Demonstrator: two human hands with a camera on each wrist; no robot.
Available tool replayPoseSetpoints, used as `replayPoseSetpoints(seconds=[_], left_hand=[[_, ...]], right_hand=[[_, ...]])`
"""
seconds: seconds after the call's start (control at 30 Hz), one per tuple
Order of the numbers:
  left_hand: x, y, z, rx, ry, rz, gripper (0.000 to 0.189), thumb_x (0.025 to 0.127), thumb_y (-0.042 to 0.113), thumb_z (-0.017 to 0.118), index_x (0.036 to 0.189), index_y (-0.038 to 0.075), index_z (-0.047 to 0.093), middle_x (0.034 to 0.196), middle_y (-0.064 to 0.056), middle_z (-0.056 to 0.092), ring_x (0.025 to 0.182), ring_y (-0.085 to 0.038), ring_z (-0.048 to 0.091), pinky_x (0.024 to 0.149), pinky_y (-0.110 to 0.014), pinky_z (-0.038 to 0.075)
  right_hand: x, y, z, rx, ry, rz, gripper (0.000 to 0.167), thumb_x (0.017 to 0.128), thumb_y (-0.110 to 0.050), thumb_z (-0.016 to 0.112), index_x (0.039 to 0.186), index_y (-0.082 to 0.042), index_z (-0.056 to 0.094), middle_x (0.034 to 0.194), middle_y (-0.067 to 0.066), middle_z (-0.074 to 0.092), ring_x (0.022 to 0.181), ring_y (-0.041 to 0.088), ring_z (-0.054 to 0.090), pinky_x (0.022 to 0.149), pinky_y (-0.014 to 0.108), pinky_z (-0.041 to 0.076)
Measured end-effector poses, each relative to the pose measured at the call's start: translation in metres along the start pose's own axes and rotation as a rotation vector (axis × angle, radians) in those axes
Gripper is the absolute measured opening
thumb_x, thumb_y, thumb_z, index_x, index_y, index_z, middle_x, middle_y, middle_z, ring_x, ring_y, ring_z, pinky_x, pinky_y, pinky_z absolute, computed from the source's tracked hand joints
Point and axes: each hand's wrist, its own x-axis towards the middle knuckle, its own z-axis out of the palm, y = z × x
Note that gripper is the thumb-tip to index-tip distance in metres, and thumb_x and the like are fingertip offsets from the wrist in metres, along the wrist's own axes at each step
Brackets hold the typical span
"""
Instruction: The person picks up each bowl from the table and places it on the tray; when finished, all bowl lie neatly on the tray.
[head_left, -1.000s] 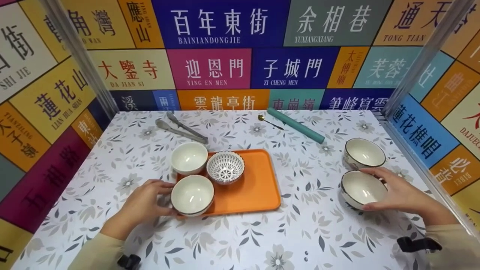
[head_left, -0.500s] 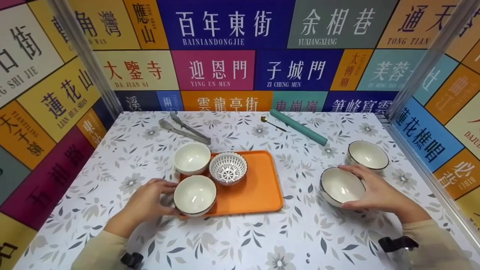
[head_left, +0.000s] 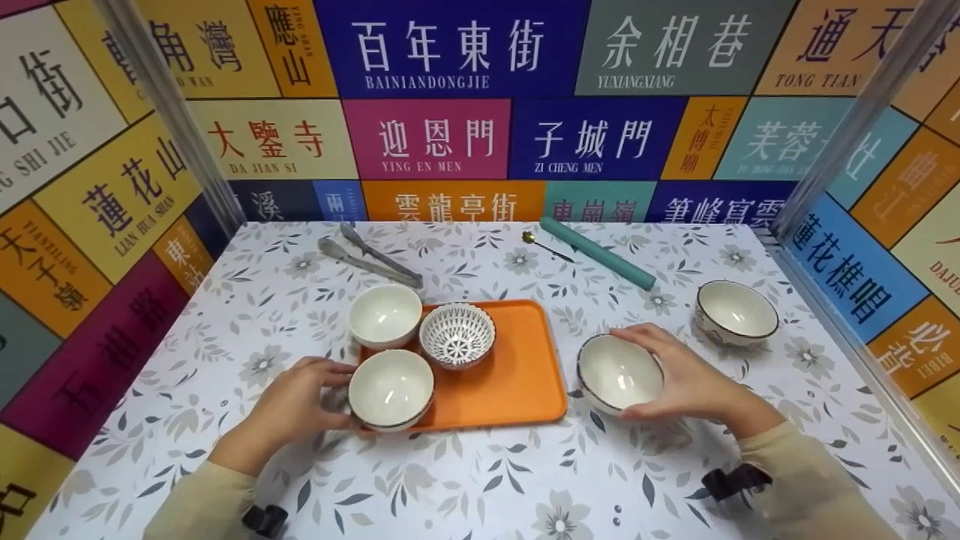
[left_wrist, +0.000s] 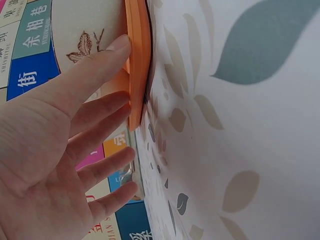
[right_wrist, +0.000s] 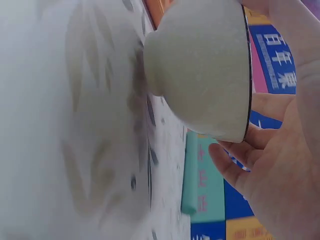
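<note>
The head view counts five bowls: three bowls [head_left: 391,390] bunched at the left of one orange tray [head_left: 517,375], a fourth bowl [head_left: 619,371] just right of the tray, and a fifth bowl [head_left: 737,311] at the table's [head_left: 465,484] right side; behind are one pair of tongs [head_left: 371,257], one spoon [head_left: 551,249] and one green roll [head_left: 597,253]. In the left wrist view, the left hand [left_wrist: 50,155], fingers loosely extended, grips nothing beside the tray. In the right wrist view, the right hand [right_wrist: 280,165] grasps the fourth bowl across its rim.
</note>
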Motion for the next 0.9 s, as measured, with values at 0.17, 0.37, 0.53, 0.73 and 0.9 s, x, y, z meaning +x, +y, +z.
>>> replayPoseSetpoints(seconds=[0.17,0.37,0.53,0.73,0.9], left_hand=[[0.001,0.001,-0.001,-0.002,-0.009,0.0,0.066,0.064,0.032,0.098,0.123,0.012,0.076,0.135,-0.002,0.07,0.135,-0.034,0.055,0.111,-0.061,0.044],[0.001,0.001,0.0,-0.006,-0.009,-0.004,0.067,0.064,0.034,0.098,0.124,0.012,0.076,0.135,-0.001,0.07,0.134,-0.033,0.055,0.111,-0.06,0.044],[0.001,0.001,0.0,-0.01,-0.014,-0.012,0.066,0.065,0.032,0.098,0.124,0.012,0.076,0.135,-0.001,0.069,0.135,-0.033,0.055,0.111,-0.059,0.044],[-0.001,0.001,-0.001,-0.003,-0.003,-0.005,0.063,0.066,0.028,0.097,0.123,0.011,0.077,0.135,-0.001,0.07,0.134,-0.034,0.055,0.11,-0.06,0.045],[-0.002,0.0,0.0,0.013,0.012,0.006,0.06,0.066,0.026,0.096,0.12,0.011,0.078,0.134,0.0,0.071,0.132,-0.032,0.057,0.107,-0.057,0.049]], right_hand=[[0.013,-0.012,0.013,0.04,-0.003,-0.053,0.113,0.055,-0.046,0.101,0.151,-0.012,0.052,0.144,0.008,0.053,0.128,0.036,0.056,0.106,0.064,0.047],[0.028,-0.027,0.024,0.089,-0.017,-0.077,0.114,0.054,-0.043,0.101,0.152,-0.014,0.051,0.144,0.007,0.051,0.129,0.035,0.054,0.106,0.063,0.048],[0.039,-0.037,0.029,0.12,-0.043,-0.08,0.113,0.054,-0.043,0.101,0.152,-0.017,0.051,0.146,0.004,0.05,0.13,0.035,0.054,0.106,0.059,0.049],[0.05,-0.046,0.039,0.119,-0.064,-0.09,0.114,0.054,-0.049,0.1,0.153,-0.021,0.051,0.148,0.001,0.048,0.131,0.033,0.053,0.107,0.058,0.049],[0.057,-0.054,0.048,0.104,-0.074,-0.115,0.113,0.053,-0.05,0.1,0.152,-0.022,0.051,0.148,0.0,0.048,0.133,0.032,0.052,0.108,0.056,0.049]])
